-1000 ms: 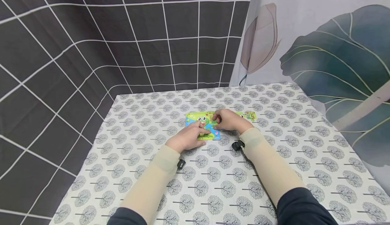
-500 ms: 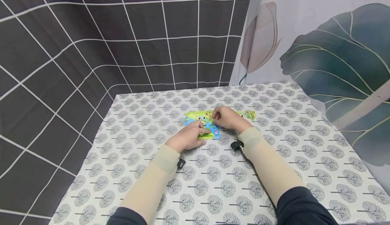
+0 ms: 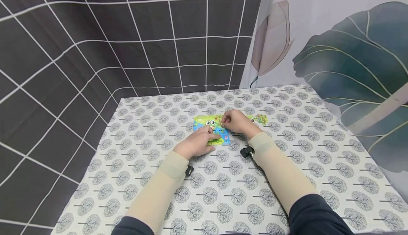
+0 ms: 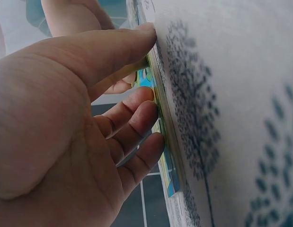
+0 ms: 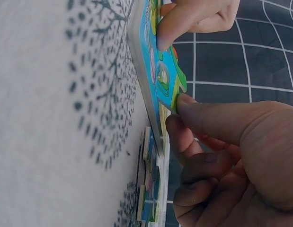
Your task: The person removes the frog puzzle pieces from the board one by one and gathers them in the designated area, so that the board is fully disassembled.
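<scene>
A frog-picture puzzle board (image 3: 200, 120) lies flat on the patterned cloth, blue and green on its face. My left hand (image 3: 201, 141) rests on its near-left part, fingertips on the board; in the left wrist view the thumb (image 4: 113, 49) lies across its edge. Above the board's right side, my right hand (image 3: 237, 121) pinches a blue and green puzzle piece (image 5: 171, 87) between thumb and forefinger. That piece is tilted, one edge raised, in the right wrist view. Its remaining fingers curl under. Part of the frog is hidden by both hands.
Loose puzzle pieces (image 3: 260, 119) lie right of the board, partly behind the right hand; in the right wrist view several stacked-looking pieces (image 5: 148, 179) sit close to the board's edge. A dark gridded curtain (image 3: 146, 33) hangs behind the table (image 3: 210, 189).
My right hand has shifted slightly away and left, its thumb and forefinger drawing together, uncovering more of the board's blue lower right. The left hand has stayed in place.
</scene>
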The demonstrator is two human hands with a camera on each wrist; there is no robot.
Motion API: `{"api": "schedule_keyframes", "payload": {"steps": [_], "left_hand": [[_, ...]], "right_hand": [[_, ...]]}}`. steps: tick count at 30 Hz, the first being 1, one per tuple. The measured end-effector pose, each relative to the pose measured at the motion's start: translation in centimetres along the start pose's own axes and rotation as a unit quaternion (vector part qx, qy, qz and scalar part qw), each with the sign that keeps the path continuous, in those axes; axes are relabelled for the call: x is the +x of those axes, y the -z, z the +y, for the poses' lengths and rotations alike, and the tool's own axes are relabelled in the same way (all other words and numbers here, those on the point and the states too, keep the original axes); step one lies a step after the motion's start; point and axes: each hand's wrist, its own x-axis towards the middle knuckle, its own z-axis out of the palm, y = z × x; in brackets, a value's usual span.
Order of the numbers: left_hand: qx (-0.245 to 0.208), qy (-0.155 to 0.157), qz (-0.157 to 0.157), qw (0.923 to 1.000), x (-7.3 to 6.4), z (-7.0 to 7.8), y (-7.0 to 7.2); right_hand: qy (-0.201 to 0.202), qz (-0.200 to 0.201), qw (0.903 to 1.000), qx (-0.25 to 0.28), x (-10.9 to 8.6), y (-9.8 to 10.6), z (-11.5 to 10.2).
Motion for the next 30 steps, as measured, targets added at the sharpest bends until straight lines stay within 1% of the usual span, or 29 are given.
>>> {"api": "schedule_keyframes", "payload": {"steps": [10, 16, 22, 30], "left_hand": [[-0.010, 0.001, 0.000, 1.0000, -0.14, 0.20, 0.19], [-0.007, 0.004, -0.004, 1.0000, -0.12, 0.17, 0.15], [-0.003, 0.012, -0.010, 0.9999, -0.06, 0.11, 0.13], [-0.006, 0.012, -0.011, 0.9998, -0.13, 0.18, 0.17]], "right_hand": [[-0.025, 0.000, 0.9995, 0.021, 0.07, -0.18, 0.00], [-0.031, 0.005, 0.9992, 0.024, -0.07, -0.15, -0.18], [-0.037, 0.021, 0.9982, 0.041, -0.05, -0.02, -0.28], [-0.042, 0.017, 0.9982, 0.040, 0.16, 0.07, 0.38]]}}
